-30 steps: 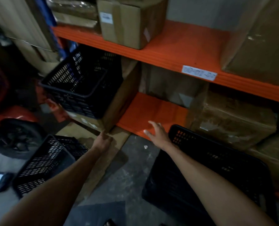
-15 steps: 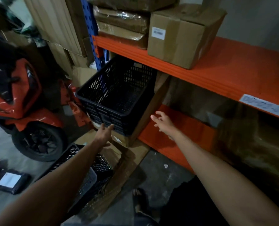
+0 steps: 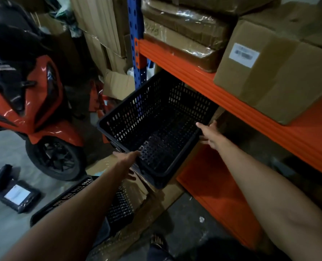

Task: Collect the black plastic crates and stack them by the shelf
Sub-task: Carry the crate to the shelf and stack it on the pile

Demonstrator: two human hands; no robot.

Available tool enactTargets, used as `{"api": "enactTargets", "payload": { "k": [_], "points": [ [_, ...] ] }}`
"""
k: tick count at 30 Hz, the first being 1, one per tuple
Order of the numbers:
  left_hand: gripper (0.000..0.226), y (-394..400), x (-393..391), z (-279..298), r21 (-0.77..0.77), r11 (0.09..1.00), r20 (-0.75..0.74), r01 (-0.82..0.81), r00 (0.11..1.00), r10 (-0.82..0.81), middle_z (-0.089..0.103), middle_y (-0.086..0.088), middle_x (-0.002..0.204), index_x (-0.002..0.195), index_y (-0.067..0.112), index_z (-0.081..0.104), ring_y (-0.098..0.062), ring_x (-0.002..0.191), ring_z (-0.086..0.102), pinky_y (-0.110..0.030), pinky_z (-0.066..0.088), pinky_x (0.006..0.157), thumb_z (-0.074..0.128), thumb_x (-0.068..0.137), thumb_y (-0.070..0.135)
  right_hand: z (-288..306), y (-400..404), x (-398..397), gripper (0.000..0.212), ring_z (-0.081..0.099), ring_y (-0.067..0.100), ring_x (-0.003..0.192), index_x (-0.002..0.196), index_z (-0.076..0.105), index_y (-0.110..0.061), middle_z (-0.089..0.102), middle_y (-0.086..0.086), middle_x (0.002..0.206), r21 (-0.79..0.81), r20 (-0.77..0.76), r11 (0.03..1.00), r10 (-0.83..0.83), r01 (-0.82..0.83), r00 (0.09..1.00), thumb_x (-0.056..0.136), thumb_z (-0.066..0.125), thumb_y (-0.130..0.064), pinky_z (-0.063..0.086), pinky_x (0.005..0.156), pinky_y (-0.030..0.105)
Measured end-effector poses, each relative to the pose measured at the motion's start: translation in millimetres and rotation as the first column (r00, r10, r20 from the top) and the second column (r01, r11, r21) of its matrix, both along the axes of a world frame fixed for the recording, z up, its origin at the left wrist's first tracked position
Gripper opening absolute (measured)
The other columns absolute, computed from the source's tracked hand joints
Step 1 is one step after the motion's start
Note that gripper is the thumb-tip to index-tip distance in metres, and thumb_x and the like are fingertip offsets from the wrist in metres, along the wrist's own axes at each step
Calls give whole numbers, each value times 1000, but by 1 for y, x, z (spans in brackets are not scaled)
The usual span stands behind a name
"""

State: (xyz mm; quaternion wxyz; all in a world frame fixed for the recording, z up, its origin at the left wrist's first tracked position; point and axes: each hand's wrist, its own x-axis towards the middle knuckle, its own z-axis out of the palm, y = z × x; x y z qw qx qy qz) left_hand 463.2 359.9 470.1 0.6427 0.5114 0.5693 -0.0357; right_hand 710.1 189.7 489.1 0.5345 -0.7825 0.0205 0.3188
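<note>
A black perforated plastic crate (image 3: 156, 129) sits upright and empty on a cardboard box (image 3: 167, 191), tucked under the orange shelf beam (image 3: 231, 98). My left hand (image 3: 127, 162) is on the crate's near-left rim, thumb over the edge and fingers curled below it. At the crate's right rim my right hand (image 3: 210, 134) has its fingers spread and touches the wall without closing on it. A second black crate (image 3: 69, 196) lies on the floor at lower left, partly hidden by my left forearm.
An orange motor scooter (image 3: 34, 113) stands left, its front wheel (image 3: 56, 159) close to the crates. A black parcel (image 3: 17, 196) lies on the floor. Cardboard boxes (image 3: 273, 72) fill the shelf beside a blue upright (image 3: 137, 53). Flattened cardboard (image 3: 137, 223) covers the floor.
My view has swung up and left. Both hands reached forward: the left has closed on the raised crate's near rim, the right has arrived at its right rim.
</note>
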Motion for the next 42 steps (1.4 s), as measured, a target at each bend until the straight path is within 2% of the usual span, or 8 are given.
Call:
{"api": "enactTargets", "payload": {
  "k": [5,10,17,21,27,32,36,42],
  "points": [
    [42,16,2,-14,-26,1000,14,3,1000,-3,55,-14,115,114,11,43,-40,101,60,-57,56,83,65,82,26,-19,23,18,79,57,25,89,153,-8,-26,32,7,149,-79,-13,997,25,-26,1000,97,49,-21,53,64,37],
    [52,16,3,-18,-114,991,129,-73,988,87,54,-12,81,134,9,42,-28,67,57,-39,57,52,52,83,8,-22,20,2,83,56,27,92,152,-12,-26,15,10,159,-74,32,996,-51,53,998,96,46,-9,47,55,30],
    [58,29,-61,-12,45,982,334,-185,929,160,61,-13,81,121,22,48,-28,64,56,-41,48,66,47,70,-5,-16,-19,-91,95,67,35,93,152,-4,-30,19,10,157,-14,13,988,-152,152,988,86,60,-9,59,75,40],
    [74,34,-129,0,95,993,336,-64,941,28,62,-10,77,133,25,46,-28,65,57,-39,51,63,46,65,-5,-22,-55,-174,82,62,27,103,137,35,-18,52,8,130,-38,102,965,-253,258,962,65,76,-18,59,74,40],
    [67,23,-214,33,179,978,405,104,898,-169,58,-4,75,125,25,54,-22,63,54,-28,47,50,45,65,-5,-38,-133,-267,76,67,28,96,113,62,-9,67,11,112,69,108,821,-571,566,814,42,77,-33,59,81,42],
    [57,-10,-250,75,232,945,453,231,834,-315,51,-6,67,107,20,58,-23,55,48,-27,42,48,44,59,-5,40,-196,-369,67,64,30,95,119,34,-18,50,8,122,292,162,569,-822,769,546,68,77,-16,58,81,48],
    [49,-44,-257,108,282,903,474,325,771,-425,55,-7,73,99,25,60,-25,64,52,-31,45,56,43,65,-7,79,-268,-409,80,64,35,95,135,24,-36,47,8,125,278,176,509,-861,815,478,74,69,-10,59,49,40],
    [63,-115,-254,157,359,813,499,459,642,-583,61,-6,83,122,13,55,-26,77,59,-35,51,58,45,62,-6,131,-377,-455,49,61,31,90,120,44,-15,57,12,114,210,278,481,-864,851,419,77,67,-9,53,58,30]
  ]
}}
